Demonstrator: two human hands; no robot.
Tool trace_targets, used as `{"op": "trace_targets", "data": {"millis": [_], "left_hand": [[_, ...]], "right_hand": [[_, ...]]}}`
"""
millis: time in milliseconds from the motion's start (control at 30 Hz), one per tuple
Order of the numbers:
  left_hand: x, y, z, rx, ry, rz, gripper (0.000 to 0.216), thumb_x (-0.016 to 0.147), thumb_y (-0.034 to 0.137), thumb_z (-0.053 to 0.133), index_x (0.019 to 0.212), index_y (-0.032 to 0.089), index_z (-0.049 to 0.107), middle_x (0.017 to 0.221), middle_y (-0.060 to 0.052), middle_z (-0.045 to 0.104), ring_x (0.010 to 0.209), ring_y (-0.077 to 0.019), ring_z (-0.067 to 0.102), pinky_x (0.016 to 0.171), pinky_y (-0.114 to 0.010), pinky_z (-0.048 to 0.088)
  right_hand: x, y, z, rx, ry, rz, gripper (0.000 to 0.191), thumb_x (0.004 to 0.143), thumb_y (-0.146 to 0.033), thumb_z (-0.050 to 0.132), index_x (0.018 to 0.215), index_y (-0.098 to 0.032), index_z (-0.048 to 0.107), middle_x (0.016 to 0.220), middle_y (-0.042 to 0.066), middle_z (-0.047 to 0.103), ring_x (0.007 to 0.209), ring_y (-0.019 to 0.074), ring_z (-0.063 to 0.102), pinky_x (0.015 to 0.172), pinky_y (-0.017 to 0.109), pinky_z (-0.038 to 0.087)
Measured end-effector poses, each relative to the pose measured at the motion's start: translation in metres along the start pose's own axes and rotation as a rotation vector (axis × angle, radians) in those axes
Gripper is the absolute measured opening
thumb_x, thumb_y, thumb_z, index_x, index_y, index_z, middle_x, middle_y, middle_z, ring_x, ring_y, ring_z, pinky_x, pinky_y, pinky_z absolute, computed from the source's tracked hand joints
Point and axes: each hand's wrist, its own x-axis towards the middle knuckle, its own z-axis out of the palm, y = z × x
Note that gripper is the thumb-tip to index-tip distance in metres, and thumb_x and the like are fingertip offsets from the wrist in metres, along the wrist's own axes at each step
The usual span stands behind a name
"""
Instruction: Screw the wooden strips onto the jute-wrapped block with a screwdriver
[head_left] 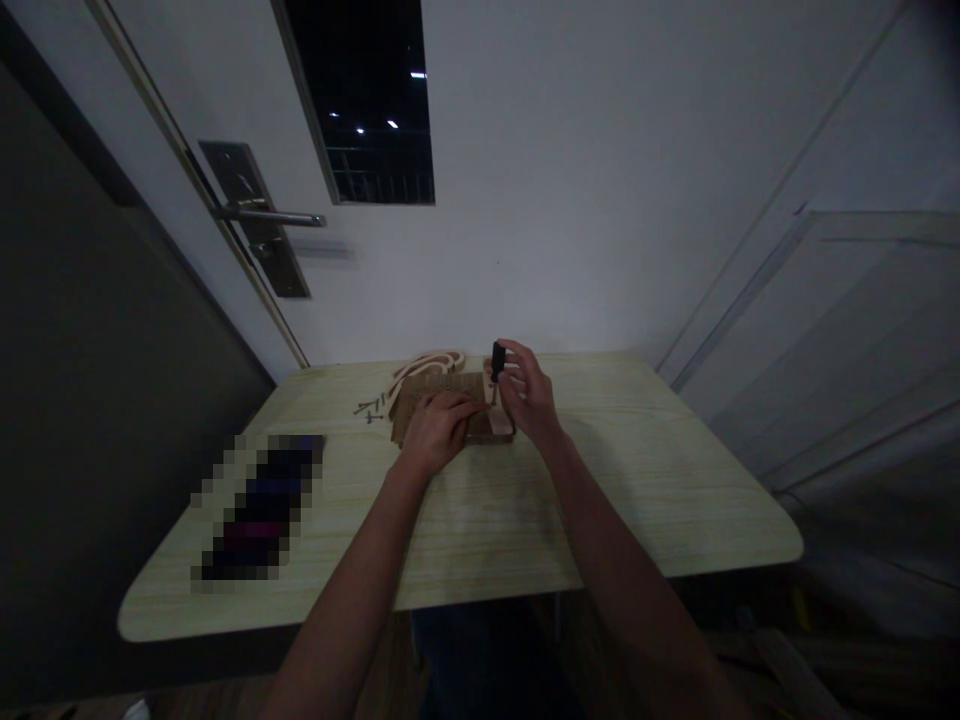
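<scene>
My right hand (529,395) grips a screwdriver (498,360) with a black handle, held upright with its shaft pointing down. Below its tip lies a pale wooden piece (501,418) at the right end of a brown slatted panel (427,388). Across that panel rests my left hand (439,430), its fingers drawn together and reaching right to the screwdriver's tip. Whatever those fingertips pinch is too small to make out. Several loose screws (371,408) lie on the table left of the panel.
Curved pale wooden parts (442,360) lie behind the panel. A dark, pixelated object (262,510) is on the left of the light wood table (622,510). At the table's back edge stands a white door (510,250) with a metal handle (274,217).
</scene>
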Motion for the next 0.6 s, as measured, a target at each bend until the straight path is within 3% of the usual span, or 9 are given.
{"op": "trace_targets", "data": {"millis": [333, 600], "left_hand": [[-0.0002, -0.0005, 0.0005, -0.003, -0.009, 0.005, 0.039, 0.088, 0.013, 0.047, 0.121, 0.029, 0.062, 0.111, -0.004, 0.067, 0.107, -0.0229, 0.058, 0.091, -0.042, 0.042], [0.0004, 0.0008, -0.0006, -0.004, -0.01, 0.002, 0.04, 0.087, 0.012, 0.048, 0.12, 0.028, 0.063, 0.111, -0.005, 0.067, 0.105, -0.0222, 0.059, 0.091, -0.041, 0.043]], "right_hand": [[0.0006, -0.0017, 0.0004, -0.085, 0.023, -0.005, 0.049, 0.085, -0.04, 0.059, 0.13, -0.03, 0.045, 0.109, 0.006, 0.061, 0.084, 0.0153, 0.064, 0.059, 0.024, 0.058], [-0.0007, -0.0017, -0.0005, -0.016, -0.004, 0.002, 0.043, 0.089, -0.043, 0.052, 0.129, -0.029, 0.045, 0.109, 0.007, 0.063, 0.086, 0.0157, 0.066, 0.066, 0.028, 0.059]]}}
